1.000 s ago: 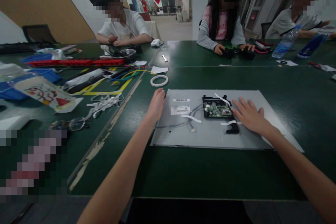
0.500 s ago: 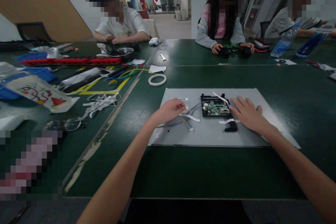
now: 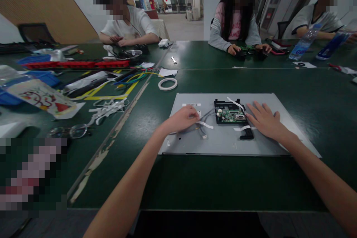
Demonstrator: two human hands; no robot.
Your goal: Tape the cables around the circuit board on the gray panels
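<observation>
Head view, the only one: grey metal panel (image 3: 223,145) lies flat on the green table (image 3: 195,182), right in front of the person, w/ a small green circuit board (image 3: 230,114) sitting in a black frame near its middle. Right hand (image 3: 264,121) is spread flat, palm down on the panel, fingertips just touching the board's right edge; it grasps nothing. Left hand (image 3: 182,119) is curled, fingers bent down onto the panel at the grey cables (image 3: 208,113), beside a white label (image 3: 191,104). Can't tell whether it actually pinches a cable or only presses there. Progress, as I judge it: board looks seated and a couple of white tape strips (image 3: 205,124) already hold wires down, but one cable end w/ a white plug (image 3: 205,137) lies loose on the panel, not connected to anything. A flat ribbon at the board's top also looks free. So wiring seems part done, tidy-up left. Off the panel: tape roll (image 3: 167,84) just beyond its far-left corner, glasses (image 3: 69,132) well to the left, other people busy w/ their own parts across the table.
</observation>
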